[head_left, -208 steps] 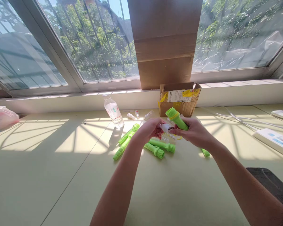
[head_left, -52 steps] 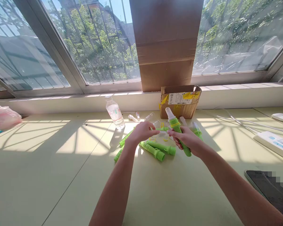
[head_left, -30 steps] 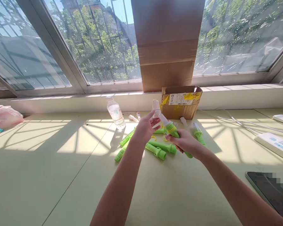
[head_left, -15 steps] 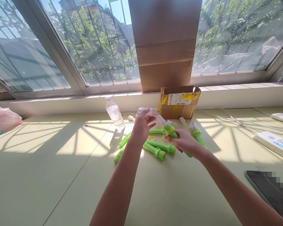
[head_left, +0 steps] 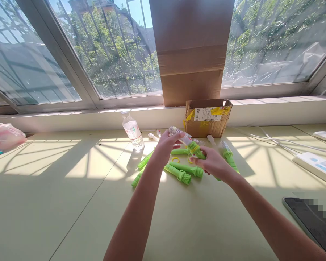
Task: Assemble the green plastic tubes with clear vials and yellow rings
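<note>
Bright daylight is streaming through grey metal-framed glass windows [head_left: 119, 54], and green leafy trees [head_left: 93, 47] are showing behind dark vertical bars. 1 tall brown creased cardboard sheet [head_left: 191, 54] is covering part of the glass. Below, a white painted ledge [head_left: 70, 123] is running along the back of a pale green flat tabletop [head_left: 78, 206]. Slanting shadows are crossing sunlit patches on its surface, while its front part is lying in shade.

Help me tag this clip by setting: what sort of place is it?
Probably a home or small workshop; I can't tell which. A pale tabletop runs below barred windows, bearing a power strip and green plastic tubes.
</note>
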Demonstrator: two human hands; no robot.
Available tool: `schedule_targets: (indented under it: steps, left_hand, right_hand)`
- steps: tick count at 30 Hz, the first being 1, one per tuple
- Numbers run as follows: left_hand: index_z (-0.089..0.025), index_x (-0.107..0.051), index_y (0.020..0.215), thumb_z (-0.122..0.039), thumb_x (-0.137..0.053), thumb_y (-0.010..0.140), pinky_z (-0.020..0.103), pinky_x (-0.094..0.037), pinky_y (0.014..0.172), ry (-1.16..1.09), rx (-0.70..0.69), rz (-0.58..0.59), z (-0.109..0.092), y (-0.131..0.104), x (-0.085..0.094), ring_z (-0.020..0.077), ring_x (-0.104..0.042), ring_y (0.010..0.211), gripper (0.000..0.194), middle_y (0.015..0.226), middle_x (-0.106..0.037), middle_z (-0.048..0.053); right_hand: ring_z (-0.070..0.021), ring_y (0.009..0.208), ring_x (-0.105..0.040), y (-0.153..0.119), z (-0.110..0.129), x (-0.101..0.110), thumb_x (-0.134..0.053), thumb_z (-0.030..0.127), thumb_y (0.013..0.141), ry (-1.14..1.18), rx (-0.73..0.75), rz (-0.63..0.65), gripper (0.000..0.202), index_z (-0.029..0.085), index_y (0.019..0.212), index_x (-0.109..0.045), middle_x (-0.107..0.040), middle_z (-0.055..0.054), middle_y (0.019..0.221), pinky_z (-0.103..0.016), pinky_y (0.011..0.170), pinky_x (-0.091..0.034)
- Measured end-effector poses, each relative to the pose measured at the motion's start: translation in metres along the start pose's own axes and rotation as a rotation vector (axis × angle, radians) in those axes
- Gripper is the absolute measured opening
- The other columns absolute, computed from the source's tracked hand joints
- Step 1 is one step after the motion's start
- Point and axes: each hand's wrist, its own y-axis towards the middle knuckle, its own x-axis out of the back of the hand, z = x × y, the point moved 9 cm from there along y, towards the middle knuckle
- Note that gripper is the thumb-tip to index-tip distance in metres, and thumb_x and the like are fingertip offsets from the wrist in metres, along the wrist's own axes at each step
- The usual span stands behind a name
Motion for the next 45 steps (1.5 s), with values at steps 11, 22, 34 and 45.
schedule_targets:
  steps: [11,22,34,45]
  left_hand:
    - [-0.024,-0.044,0.118,-0.031,-0.065,0.072,0.032,-0.047,0.077,0.239,0.031,-0.053,-0.007,-0.008,-0.002,0.0144,-0.060,0.072,0.051,0.078,-0.061,0.000]
    - [-0.020,-0.052,0.103,-0.031,-0.068,0.072,0.026,-0.046,0.066,0.178,-0.011,-0.115,-0.008,-0.010,-0.006,0.0120,-0.058,0.059,0.036,0.065,-0.061,-0.002]
    - [-0.020,-0.052,0.104,-0.032,-0.072,0.068,0.026,-0.045,0.063,0.166,-0.016,-0.170,-0.011,-0.009,0.002,0.0125,-0.057,0.057,0.043,0.064,-0.061,-0.002]
    - [-0.021,-0.051,0.107,-0.037,-0.069,0.071,0.026,-0.044,0.061,0.227,-0.037,-0.180,-0.012,-0.008,0.009,0.0130,-0.059,0.058,0.043,0.067,-0.062,-0.001]
  right_hand:
    - [-0.0095,0.050,-0.048,-0.002,0.009,0.008,-0.063,0.034,0.070,0.038,0.056,-0.060,0.021,0.021,0.085,-0.057,-0.057,0.002,0.073,-0.023,0.044,-0.039]
    - [-0.0098,0.048,-0.046,-0.003,0.011,0.011,-0.057,0.041,0.075,-0.113,0.082,-0.098,0.024,0.023,0.092,-0.058,-0.055,0.004,0.067,-0.025,0.048,-0.039]
    - [-0.0124,0.057,-0.051,-0.005,0.018,0.018,-0.055,0.041,0.078,-0.140,0.167,-0.162,0.019,0.023,0.082,-0.058,-0.058,0.002,0.069,-0.025,0.051,-0.039]
    - [-0.0128,0.059,-0.051,-0.004,0.012,0.018,-0.063,0.040,0.072,-0.105,0.143,-0.180,0.024,0.022,0.081,-0.050,-0.058,0.002,0.074,-0.023,0.048,-0.038]
